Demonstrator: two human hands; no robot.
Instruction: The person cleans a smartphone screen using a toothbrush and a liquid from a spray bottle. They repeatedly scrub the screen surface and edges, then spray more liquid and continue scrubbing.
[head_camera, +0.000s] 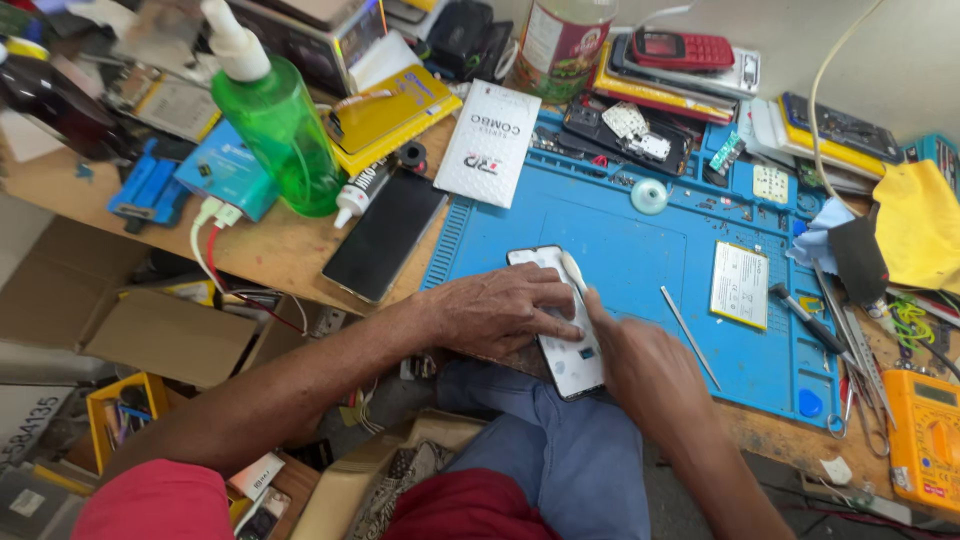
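While a blue repair mat (600, 235) is covering the right part of a cluttered wooden bench (270, 250) against a pale wall, the left hand (500, 310) is lying flat, fingers spread, pressing a white phone panel (568, 355) onto the mat's near edge. The right hand (640, 365) is gripping a thin white tool (574, 270), its tip lying on the panel's upper end. A green pump bottle (275, 125) is standing at the bench's left, a dark phone (385, 235) is lying just right of it, and a white rectangular box (488, 143) with dark print is leaning at the mat's top left corner. A white-labelled flat battery (740, 284) is resting on the mat's right side, a yellow multimeter (925, 440) is sitting at the far right, and open cardboard boxes (130, 320) are standing below the bench.
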